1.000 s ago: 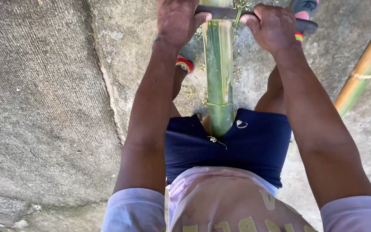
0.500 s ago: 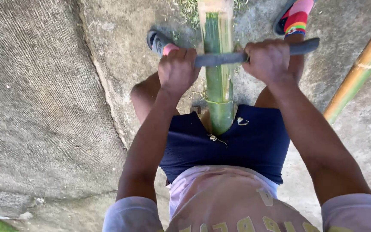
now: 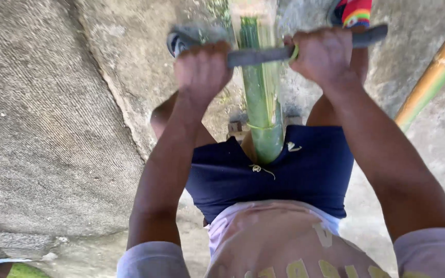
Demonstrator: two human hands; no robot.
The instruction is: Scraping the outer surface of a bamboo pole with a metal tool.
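A green bamboo pole [image 3: 261, 98] stands between the seated person's legs, butt end at the dark shorts [image 3: 310, 170]. A long blade [image 3: 263, 54] lies across the pole; since 1 s ago it has come down the pole toward the body, w/ pale stripped wood showing above it. Left hand [image 3: 202, 69] & right hand [image 3: 325, 54] both clenched on the blade's ends. Concrete floor [image 3: 42, 128] around; second pole [image 3: 433, 74] right of the bamboo.

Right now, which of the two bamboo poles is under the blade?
The green bamboo pole between the legs, under the blade. The other pole lies apart, at the right edge.
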